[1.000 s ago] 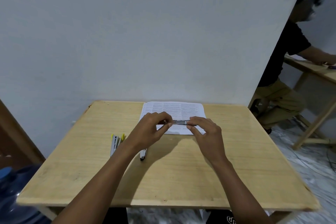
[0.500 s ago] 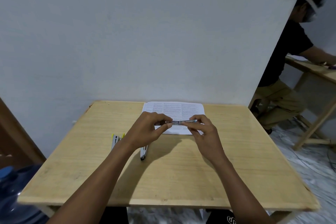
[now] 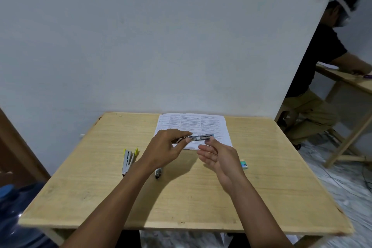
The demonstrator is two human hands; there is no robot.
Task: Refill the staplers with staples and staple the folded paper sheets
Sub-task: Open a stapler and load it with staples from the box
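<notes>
With the table (image 3: 201, 197) read as a clock face, 6 at the person's edge and 12 at the wall, the stapler (image 3: 200, 138) is in the air just past centre toward 12. It is a slim silver one with a teal tip. It lies nearly level, its long axis running from 9 to 3, above the near edge of the paper (image 3: 193, 123).

The left hand (image 3: 167, 149) pinches its 9 o'clock end between thumb and curled fingers, a narrow grip on the stapler. The right hand (image 3: 219, 156) is just on the 5 o'clock side of the stapler's other end. Its palm is turned up and inward and its fingers are loose and spread, holding nothing. The thumb tip is close under the teal tip, but contact cannot be told.

The paper is a printed sheet lying flat at 12, its far edge at the table's rim by the wall. A yellow stapler (image 3: 127, 160) lies swung open at 9, well apart from the hands. A third stapler (image 3: 158, 173) is near centre toward 8, mostly hidden under the left forearm, with only one end showing. A small teal box (image 3: 244, 163) sits at 3, near the right wrist.

Off the table, a blue bottle (image 3: 14, 217) stands on the floor at 8. At 2, beyond the wall's corner, another person (image 3: 314, 70) in a dark shirt sits at a second table (image 3: 346, 80).
</notes>
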